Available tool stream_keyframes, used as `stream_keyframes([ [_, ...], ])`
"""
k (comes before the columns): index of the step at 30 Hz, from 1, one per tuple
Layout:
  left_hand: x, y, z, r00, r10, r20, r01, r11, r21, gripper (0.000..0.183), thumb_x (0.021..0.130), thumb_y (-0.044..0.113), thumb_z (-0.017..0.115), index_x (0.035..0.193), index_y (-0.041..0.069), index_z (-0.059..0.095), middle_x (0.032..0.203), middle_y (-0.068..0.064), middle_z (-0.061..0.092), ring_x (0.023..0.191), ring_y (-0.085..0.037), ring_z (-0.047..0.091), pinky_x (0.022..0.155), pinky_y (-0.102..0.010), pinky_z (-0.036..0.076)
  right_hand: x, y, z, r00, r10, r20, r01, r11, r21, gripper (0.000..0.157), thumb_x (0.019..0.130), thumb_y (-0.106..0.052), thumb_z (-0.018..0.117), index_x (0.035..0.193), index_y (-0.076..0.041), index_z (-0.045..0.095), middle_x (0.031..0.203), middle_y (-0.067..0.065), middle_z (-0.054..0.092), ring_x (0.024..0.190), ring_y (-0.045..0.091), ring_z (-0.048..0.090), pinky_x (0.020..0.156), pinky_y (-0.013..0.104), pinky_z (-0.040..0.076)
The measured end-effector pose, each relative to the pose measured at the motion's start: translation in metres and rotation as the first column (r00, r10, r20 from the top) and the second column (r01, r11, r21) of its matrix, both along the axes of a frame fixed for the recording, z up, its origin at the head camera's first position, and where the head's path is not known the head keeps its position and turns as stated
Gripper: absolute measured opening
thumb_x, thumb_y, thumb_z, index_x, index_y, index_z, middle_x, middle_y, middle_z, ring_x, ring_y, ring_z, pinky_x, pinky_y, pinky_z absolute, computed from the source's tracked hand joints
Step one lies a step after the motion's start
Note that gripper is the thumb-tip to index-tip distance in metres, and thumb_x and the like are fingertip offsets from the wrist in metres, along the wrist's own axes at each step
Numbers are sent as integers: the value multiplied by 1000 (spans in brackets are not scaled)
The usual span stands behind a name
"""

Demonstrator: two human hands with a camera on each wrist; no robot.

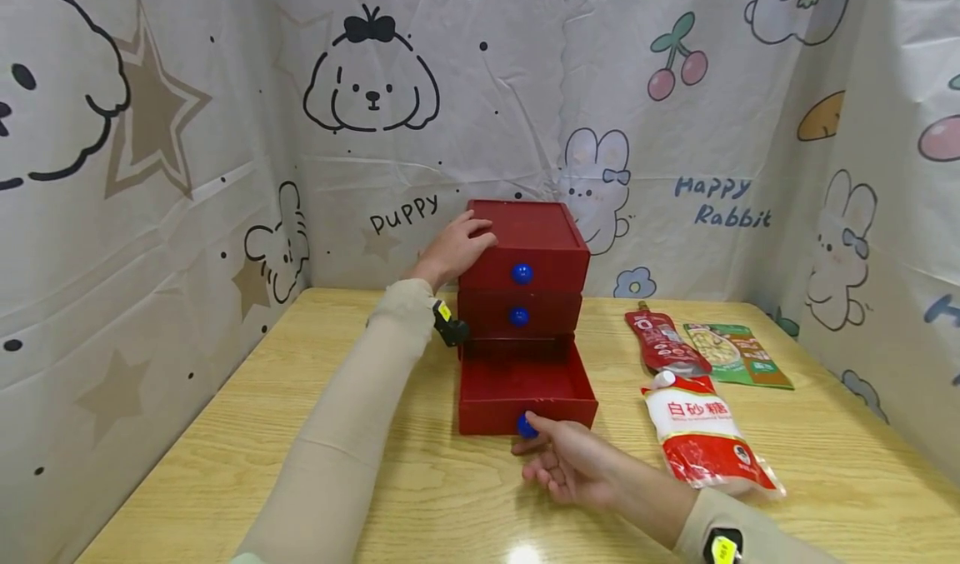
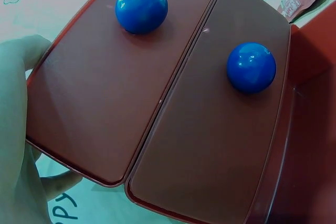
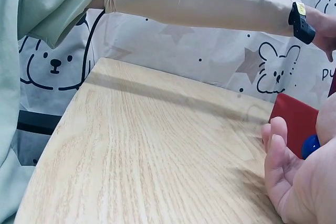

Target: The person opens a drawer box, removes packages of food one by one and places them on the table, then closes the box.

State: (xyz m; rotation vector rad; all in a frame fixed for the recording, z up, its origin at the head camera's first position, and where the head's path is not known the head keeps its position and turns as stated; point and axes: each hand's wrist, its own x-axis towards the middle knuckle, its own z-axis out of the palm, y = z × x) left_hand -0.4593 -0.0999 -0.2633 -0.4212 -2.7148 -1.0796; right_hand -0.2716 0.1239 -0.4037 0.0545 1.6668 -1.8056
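A red three-drawer cabinet (image 1: 528, 224) stands on the table, each drawer front bearing a round blue knob. Its bottom drawer (image 1: 491, 418) is pulled out, and the red inside floor shows. My left hand (image 1: 459, 249) grips the cabinet's upper left corner, fingers over the top; in the left wrist view its fingers pass behind the corner beside the top drawer front (image 2: 100, 93). With thumb and forefinger my right hand (image 1: 577, 464) pinches the bottom drawer's blue knob (image 1: 527, 426), while the other fingers curl loosely below. The right wrist view shows this knob (image 3: 310, 145) partly hidden by the hand.
Right of the cabinet lies a red and white sugar bag (image 1: 701, 435). Behind it are a red spouted pouch (image 1: 663, 341) and a green and brown packet (image 1: 750, 364). Patterned curtains (image 1: 487, 89) enclose the wooden table (image 1: 225, 456) at the back and sides.
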Motion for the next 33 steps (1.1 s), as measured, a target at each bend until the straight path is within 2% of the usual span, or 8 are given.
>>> stream_keyframes([
  [9, 1, -1, 1, 1000, -9, -1, 10, 1000, 15, 56, 101, 47, 50, 153, 27, 53, 170, 4, 21, 155, -26, 20, 111, -78, 2, -2, -5, 5, 999, 14, -29, -16, 999, -50, 46, 110, -45, 45, 103, -4, 63, 70, 1, 70, 52, 0, 59, 53, 13, 49],
  [15, 0, -1, 0, 1000, -16, 0, 16, 1000, 21, 56, 101, 48, 50, 153, 27, 53, 170, 3, 21, 155, -26, 20, 111, -78, 3, -5, -9, 6, 999, 10, -45, -13, 999, -52, 44, 111, -44, 43, 102, -5, 61, 69, 1, 69, 52, 1, 59, 52, 14, 48],
  [26, 0, -1, 1, 1000, -17, -2, 18, 1000, 19, 56, 101, 48, 50, 153, 28, 53, 170, 4, 21, 155, -25, 20, 111, -77, 2, -22, -15, 9, 997, -20, -75, 16, 998, -55, 46, 112, -44, 39, 101, -5, 60, 69, 2, 69, 51, 2, 59, 52, 15, 48],
  [33, 0, -1, 0, 1000, -13, -5, 13, 1000, 4, 56, 101, 48, 50, 153, 28, 53, 170, 4, 21, 155, -25, 20, 112, -77, 3, -33, -17, 11, 997, -52, -64, 47, 996, -80, 45, 111, -44, 40, 99, -5, 59, 71, 4, 70, 51, 4, 60, 52, 16, 49],
])
